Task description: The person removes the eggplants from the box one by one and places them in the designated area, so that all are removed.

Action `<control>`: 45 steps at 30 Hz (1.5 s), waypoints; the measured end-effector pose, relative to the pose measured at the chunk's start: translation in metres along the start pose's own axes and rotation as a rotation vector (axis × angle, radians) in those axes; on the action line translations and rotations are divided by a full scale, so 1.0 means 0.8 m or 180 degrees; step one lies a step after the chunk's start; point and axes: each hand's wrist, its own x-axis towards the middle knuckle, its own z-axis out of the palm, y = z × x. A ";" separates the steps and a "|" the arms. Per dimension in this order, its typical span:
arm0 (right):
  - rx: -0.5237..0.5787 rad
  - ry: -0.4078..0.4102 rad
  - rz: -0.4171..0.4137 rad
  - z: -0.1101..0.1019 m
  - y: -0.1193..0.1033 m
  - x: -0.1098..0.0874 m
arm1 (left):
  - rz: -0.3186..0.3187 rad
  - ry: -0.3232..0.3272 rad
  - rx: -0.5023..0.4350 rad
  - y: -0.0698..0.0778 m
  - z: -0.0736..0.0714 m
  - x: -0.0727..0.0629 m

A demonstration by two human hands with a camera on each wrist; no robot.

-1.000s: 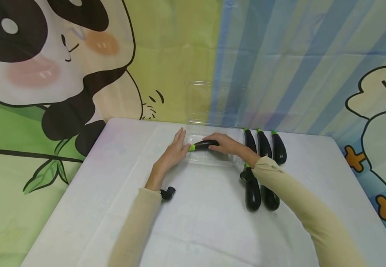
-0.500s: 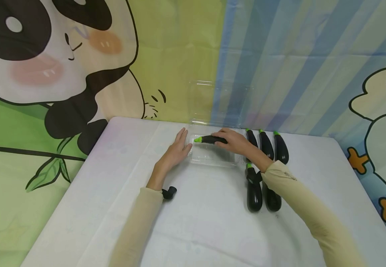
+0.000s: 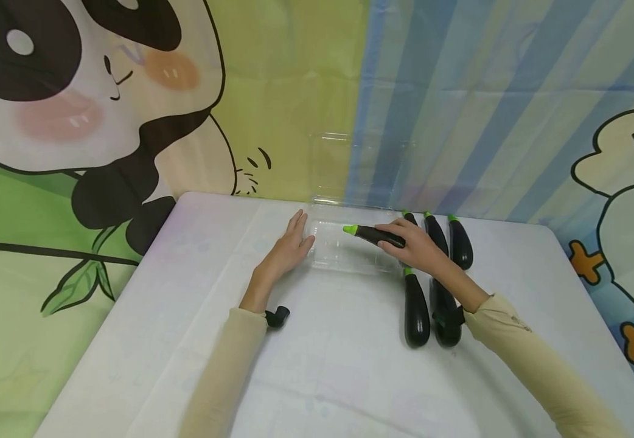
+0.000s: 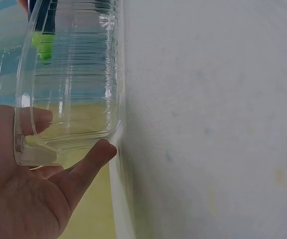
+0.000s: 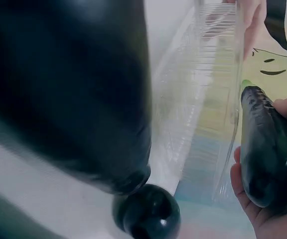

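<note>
My right hand (image 3: 412, 243) grips a dark eggplant (image 3: 377, 235) by its thick end. Its green stem end points left, over the clear plastic box (image 3: 333, 252). The right wrist view shows this eggplant (image 5: 265, 149) held beside the box's rim, fingers and thumb around it. My left hand (image 3: 288, 246) lies against the box's left end with its fingers straight. In the left wrist view, the thumb of that hand (image 4: 39, 194) touches the box's lower corner, and the other fingers are at the rim, partly seen through the plastic.
The box's clear lid (image 3: 361, 170) stands raised at the back, before the patterned backdrop. To the right of the box, several eggplants lie in two rows, among them a front one (image 3: 417, 310) and a back one (image 3: 460, 243). My right forearm crosses over some of them.
My right hand has drawn back to the right with the eggplant, whose stem end has left the box's left side. My left hand has stayed in place.
</note>
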 end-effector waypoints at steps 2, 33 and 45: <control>0.0074 0.0119 0.0026 -0.002 0.001 -0.008 | -0.0001 -0.0006 -0.0013 0.000 0.001 -0.001; 0.0607 0.0837 0.1469 -0.021 -0.010 -0.182 | -0.0022 0.0032 -0.0033 -0.001 0.001 0.002; 0.0805 0.0855 0.2132 -0.017 -0.001 -0.232 | -0.0031 -0.0004 -0.0048 -0.002 0.001 0.002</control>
